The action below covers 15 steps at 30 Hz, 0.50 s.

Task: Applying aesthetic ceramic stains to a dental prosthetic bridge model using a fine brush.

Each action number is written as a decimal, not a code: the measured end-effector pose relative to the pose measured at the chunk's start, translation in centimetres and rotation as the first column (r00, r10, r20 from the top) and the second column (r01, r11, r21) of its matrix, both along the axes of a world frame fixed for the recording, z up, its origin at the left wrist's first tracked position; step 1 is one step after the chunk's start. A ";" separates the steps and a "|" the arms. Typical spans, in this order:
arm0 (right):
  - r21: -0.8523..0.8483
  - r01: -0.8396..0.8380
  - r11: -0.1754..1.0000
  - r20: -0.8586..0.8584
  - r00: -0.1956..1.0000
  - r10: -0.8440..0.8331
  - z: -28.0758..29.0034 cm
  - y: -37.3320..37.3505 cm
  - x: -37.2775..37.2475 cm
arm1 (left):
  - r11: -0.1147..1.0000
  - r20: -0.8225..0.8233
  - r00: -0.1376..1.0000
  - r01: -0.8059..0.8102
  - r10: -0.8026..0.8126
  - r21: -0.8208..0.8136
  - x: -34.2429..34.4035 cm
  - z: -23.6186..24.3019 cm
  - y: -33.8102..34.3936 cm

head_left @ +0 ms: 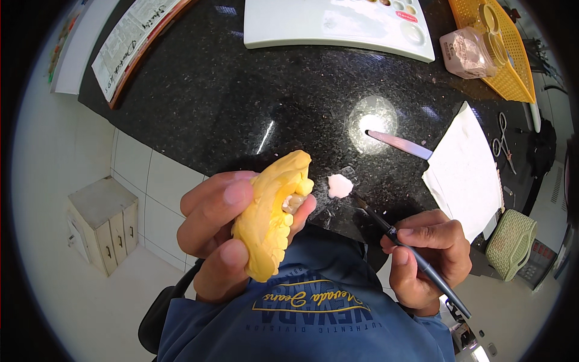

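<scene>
My left hand (220, 232) is closed round a yellow dental cast (265, 223), tilted so that its row of teeth faces right. Among those teeth sits a whitish, partly translucent crown piece (293, 203). In my right hand (431, 256) a dark-handled brush (429, 269) is pinched between thumb and fingers, its thin tip pointing up and left. Just beyond that tip, a small mound of pale pink-white paste (340, 186) lies on the black speckled counter, with wet smears around it. Some of my left fingers are hidden behind the cast.
A white mixing palette (338, 30) lies at the far side. A pink-handled tool (399, 143) rests by white paper (464, 175). Farther right are a clear jar (467, 53), a yellow basket (525, 78), scissor-like forceps (502, 143) and a green basket (511, 244). A framed sheet (132, 48) stands far left.
</scene>
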State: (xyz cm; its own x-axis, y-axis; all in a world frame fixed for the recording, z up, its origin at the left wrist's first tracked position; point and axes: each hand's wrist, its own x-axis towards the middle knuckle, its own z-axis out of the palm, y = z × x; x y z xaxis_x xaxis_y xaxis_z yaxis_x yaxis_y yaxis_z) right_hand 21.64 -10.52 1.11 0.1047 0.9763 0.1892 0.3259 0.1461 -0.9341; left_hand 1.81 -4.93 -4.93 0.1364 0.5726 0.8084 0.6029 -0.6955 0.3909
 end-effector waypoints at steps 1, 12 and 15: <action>0.011 -0.008 1.000 0.019 1.000 0.008 0.0 0.1 0.0 | 1.000 0.006 1.000 -0.002 0.002 0.004 0.0 0.0 0.0; 0.023 -0.016 1.000 0.092 0.996 0.013 0.1 0.4 -0.2 | 1.000 0.005 1.000 0.007 -0.007 0.024 -0.1 -0.4 0.2; 0.043 -0.025 0.999 0.108 0.994 0.020 0.3 0.4 -0.3 | 0.999 -0.016 0.999 0.032 -0.032 0.009 -0.4 0.2 0.2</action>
State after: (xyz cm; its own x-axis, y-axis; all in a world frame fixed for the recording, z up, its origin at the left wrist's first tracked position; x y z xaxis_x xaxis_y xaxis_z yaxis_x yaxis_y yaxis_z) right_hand 21.34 -10.12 1.38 0.0597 0.9685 0.2416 0.4204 0.1951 -0.8861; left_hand 1.38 -4.70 -4.69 0.1677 0.5600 0.8113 0.5864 -0.7182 0.3745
